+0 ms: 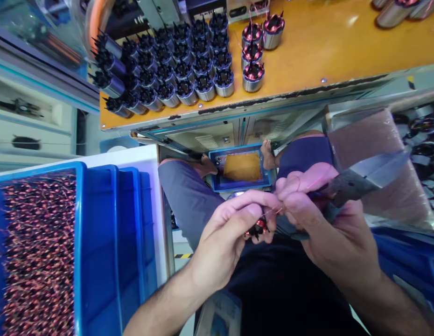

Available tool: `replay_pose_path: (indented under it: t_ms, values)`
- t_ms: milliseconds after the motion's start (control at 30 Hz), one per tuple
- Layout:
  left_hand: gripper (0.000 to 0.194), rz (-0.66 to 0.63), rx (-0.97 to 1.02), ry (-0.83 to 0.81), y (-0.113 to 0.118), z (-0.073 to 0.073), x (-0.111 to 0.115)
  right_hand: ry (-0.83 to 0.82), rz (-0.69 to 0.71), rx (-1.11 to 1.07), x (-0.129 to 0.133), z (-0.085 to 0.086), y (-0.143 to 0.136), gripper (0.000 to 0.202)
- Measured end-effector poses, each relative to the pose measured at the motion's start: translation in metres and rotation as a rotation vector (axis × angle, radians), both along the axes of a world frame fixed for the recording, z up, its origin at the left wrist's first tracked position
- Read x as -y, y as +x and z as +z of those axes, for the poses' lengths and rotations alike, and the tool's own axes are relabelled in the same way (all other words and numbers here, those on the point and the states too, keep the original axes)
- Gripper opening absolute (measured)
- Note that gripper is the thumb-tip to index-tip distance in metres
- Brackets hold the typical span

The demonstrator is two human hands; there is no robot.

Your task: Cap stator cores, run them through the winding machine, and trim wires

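A small motor stator (258, 227) with copper windings and black prongs is held in my left hand (234, 238), its fingers curled round it and thumb on top. My right hand (318, 210) is closed, its fingertips meeting the left fingertips just above the stator. Thin copper wire (278, 211) runs between the fingertips of both hands. Tucked in the right palm is a grey metal tool (357, 182) with a flat, pointed end reaching out to the right; its other end is hidden by the fingers, and I cannot make out its exact kind.
On the orange bench (308, 42) stand rows of unwound stators (185, 91) and several copper-wound ones (254, 77). At left, a blue bin (80, 233) is heaped with wound stators. Below the bench sits a blue tray (213, 161). A box (374, 154) of metal rings is at right.
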State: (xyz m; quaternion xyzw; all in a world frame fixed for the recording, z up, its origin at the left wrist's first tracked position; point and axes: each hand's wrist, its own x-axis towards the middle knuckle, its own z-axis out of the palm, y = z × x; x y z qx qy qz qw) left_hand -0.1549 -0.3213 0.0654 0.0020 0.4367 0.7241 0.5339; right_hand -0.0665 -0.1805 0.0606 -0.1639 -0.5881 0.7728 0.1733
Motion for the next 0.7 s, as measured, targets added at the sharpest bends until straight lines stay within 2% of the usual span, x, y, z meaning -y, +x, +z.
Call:
replay_pose_path:
  t_ms: [100, 167, 300, 400, 567, 700]
  values:
    - [0.036, 0.025, -0.085, -0.099, -0.002, -0.002, -0.001, 0.129, 0.024, -0.035, -0.004, 0.004, -0.001, 0.018]
    - [0.035, 0.047, -0.125, -0.154, -0.002, -0.006, 0.0, 0.214, 0.029, 0.03, -0.009, 0.009, 0.0, 0.016]
    - [0.019, 0.183, -0.311, -0.209, 0.0, -0.013, 0.007, 0.53, 0.124, 0.242, -0.025, 0.015, 0.011, 0.007]
    - [0.012, 0.254, -0.44, -0.236, -0.001, -0.015, 0.01, 0.727, 0.229, 0.286, -0.031, 0.009, 0.022, 0.014]
    - [0.015, 0.242, -0.502, -0.238, -0.003, -0.01, 0.005, 0.753, 0.29, 0.253, -0.028, -0.004, 0.025, 0.032]
    - [0.019, 0.234, -0.552, -0.264, -0.005, -0.002, 0.002, 0.744, 0.271, 0.226, -0.026, -0.002, 0.021, 0.034]
